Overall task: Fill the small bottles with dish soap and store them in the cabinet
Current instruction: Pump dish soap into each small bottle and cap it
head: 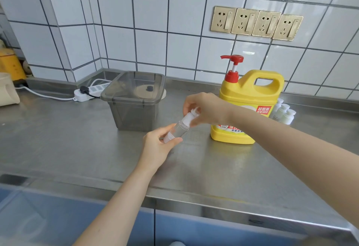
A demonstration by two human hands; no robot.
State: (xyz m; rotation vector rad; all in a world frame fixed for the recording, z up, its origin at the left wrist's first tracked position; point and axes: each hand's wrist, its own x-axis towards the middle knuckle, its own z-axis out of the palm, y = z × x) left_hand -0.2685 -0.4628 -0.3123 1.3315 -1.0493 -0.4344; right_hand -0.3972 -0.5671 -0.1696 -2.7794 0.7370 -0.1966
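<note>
Small bottle (175, 130) sits tilted in the left hand (158, 146) grip; right hand (206, 109) pinches its pump cap (191, 115), which could slip.

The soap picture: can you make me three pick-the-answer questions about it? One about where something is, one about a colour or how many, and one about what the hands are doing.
1. Where is the yellow soap jug?
A. on the steel counter
B. inside the grey bin
C. on the floor

2. What colour is the jug's pump?
A. blue
B. red
C. green

3. What is the left hand doing?
A. resting flat
B. holding the small clear bottle
C. pressing a wall socket

Answers: 1 A, the jug stands on the counter beside the bin. 2 B, the pump is red. 3 B, its fingers wrap the bottle's lower end while the right hand grips the white cap.
</note>
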